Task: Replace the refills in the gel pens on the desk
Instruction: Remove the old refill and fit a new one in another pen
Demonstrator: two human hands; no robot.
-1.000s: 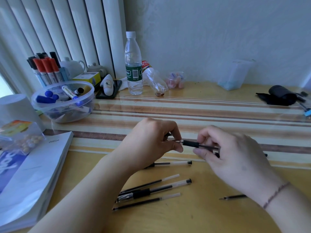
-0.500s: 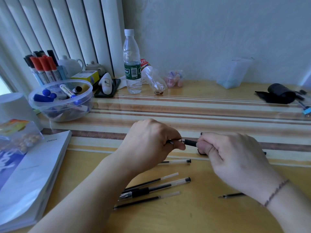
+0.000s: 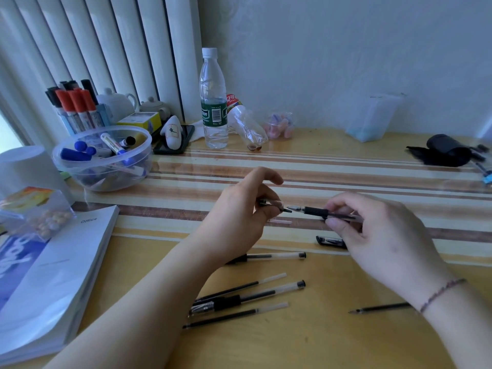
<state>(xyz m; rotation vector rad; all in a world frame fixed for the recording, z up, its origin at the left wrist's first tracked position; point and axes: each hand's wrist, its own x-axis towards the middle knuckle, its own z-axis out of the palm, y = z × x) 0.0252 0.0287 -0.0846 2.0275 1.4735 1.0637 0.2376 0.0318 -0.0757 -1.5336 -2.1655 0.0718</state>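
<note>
Hands work on one gel pen (image 3: 323,212): right hand (image 3: 378,235) pinches its body, left hand (image 3: 239,217) pinches a small dark cap (image 3: 270,203). Next, I think, push them together straight.

I saw both hands over mid-desk (image 3: 292,342): left hand (image 3: 239,219) left of right hand (image 3: 378,235), a pen (image 3: 316,211) between them. Cap (image 3: 330,241) on desk just under the right hand. Loose pens and refills (image 3: 239,299) lay nearer me. Bowl of markers (image 3: 103,158) far left, bottle (image 3: 213,102) behind centre by the wall, book (image 3: 53,275) at left edge.
</note>
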